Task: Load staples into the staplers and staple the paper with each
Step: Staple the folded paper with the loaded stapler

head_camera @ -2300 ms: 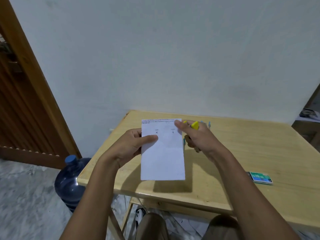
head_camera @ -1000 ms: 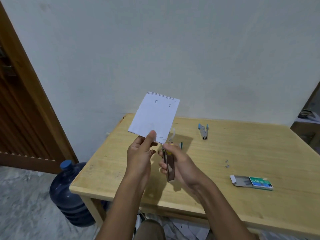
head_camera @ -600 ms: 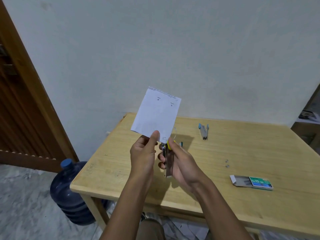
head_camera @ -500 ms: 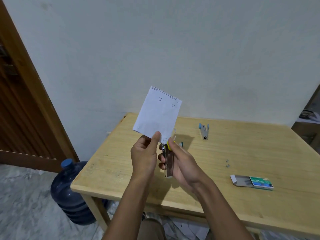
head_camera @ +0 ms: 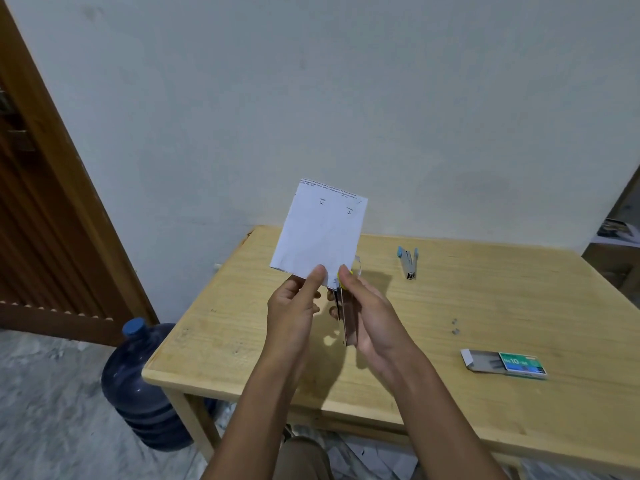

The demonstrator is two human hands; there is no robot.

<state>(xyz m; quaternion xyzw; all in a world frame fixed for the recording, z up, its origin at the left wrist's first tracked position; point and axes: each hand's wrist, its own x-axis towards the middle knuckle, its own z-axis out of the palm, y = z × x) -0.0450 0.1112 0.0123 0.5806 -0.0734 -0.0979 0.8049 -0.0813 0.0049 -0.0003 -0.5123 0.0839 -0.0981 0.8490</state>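
— Where is the paper [head_camera: 320, 230]?
— It is held up in the air above the counter [head_camera: 242, 334], tilted a little, with its printed edge at the top. The left hand [head_camera: 294, 306] pinches its lower edge between thumb and fingers.
— And the right hand [head_camera: 367, 317]?
— Its fingers are wrapped round a yellow-tipped stapler [head_camera: 343, 313] held upright, with the thumb on the yellow end. The stapler's nose meets the paper's lower right corner. Whether it is pressed down on the sheet, I cannot tell.
— Is there another stapler?
— A blue stapler [head_camera: 408, 263] lies on the counter toward the wall, well apart from both hands.
— Any staples?
— A green staple box [head_camera: 512, 363] lies on the right with its tray slid partly out. Two loose staples [head_camera: 455, 325] lie between it and the blue stapler.
— What is off the counter?
— A blue water bottle [head_camera: 142, 386] stands on the floor by the left leg, near a brown door [head_camera: 41, 220].
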